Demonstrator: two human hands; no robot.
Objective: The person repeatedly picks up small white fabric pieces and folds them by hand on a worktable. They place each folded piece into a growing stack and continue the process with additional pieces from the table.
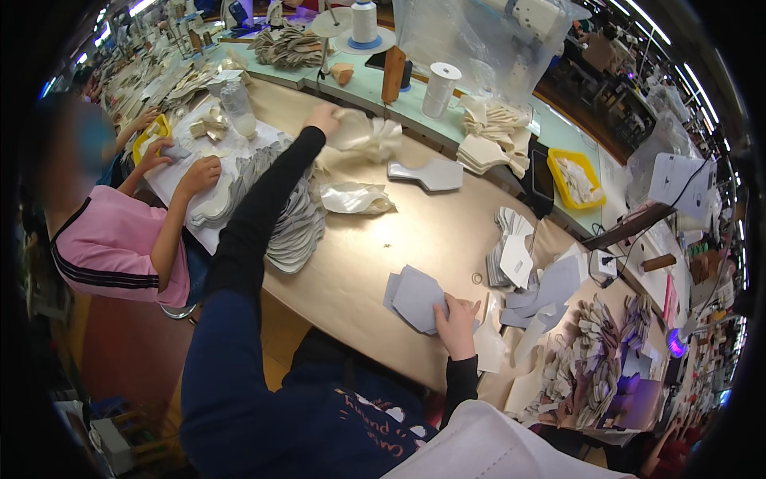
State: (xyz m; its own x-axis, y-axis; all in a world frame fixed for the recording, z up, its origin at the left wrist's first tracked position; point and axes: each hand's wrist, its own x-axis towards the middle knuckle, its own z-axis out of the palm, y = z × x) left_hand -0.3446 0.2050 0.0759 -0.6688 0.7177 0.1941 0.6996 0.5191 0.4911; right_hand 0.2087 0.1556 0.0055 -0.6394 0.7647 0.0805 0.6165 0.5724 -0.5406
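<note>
My left arm stretches far across the table, and my left hand [323, 120] is at the edge of a pile of shiny cream material pieces [363, 134]; its fingers are blurred and partly hidden. Closer to me, my right hand [456, 326] grips the right edge of a small stack of grey cut pieces [416, 297], which lies slightly fanned on the table. Another shiny cream piece [353, 198] rests between the two hands. Beyond it lies a flat white shaped stack [427, 175]. Under my left forearm spreads a large fanned pile of grey-white pieces [295, 227].
A co-worker in a pink shirt [112, 235] handles pieces at the left. Right of my right hand are a white-grey stack [515, 254], loose grey pieces [550, 283] and heaped bundles [586, 359]. Thread cones [440, 89] and a yellow tray [576, 180] stand along the far side.
</note>
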